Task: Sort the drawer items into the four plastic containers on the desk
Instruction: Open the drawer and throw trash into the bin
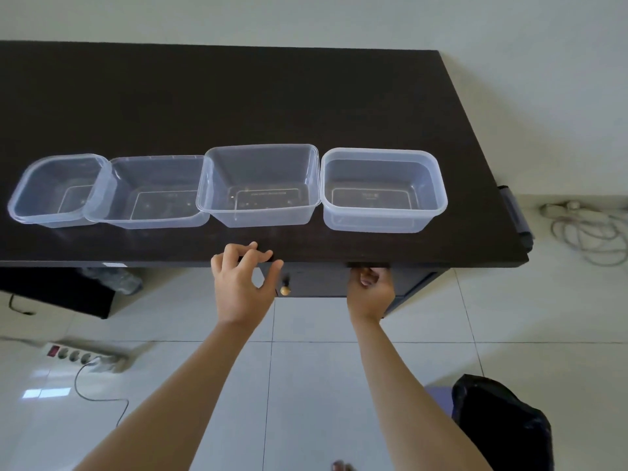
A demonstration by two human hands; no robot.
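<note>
Four clear plastic containers stand in a row on the dark desk (238, 96): the far-left one (51, 222), a second (153, 223) overlapping its rim, a third (261, 217) and the right one (373, 223). All look empty. Below the desk's front edge is the dark drawer front (316, 283) with a small gold knob (285, 289); the drawer's contents are hidden. My left hand (241, 287) rests at the desk edge just left of the knob, fingers apart, holding nothing. My right hand (372, 294) is curled around the top of the drawer front, under the desk lip.
A power strip (85, 356) with a plugged cable lies on the tiled floor at left. A coil of cable (591, 232) lies on the floor at right. A black bag (503, 426) sits at lower right. A dark unit (57, 290) stands under the desk's left side.
</note>
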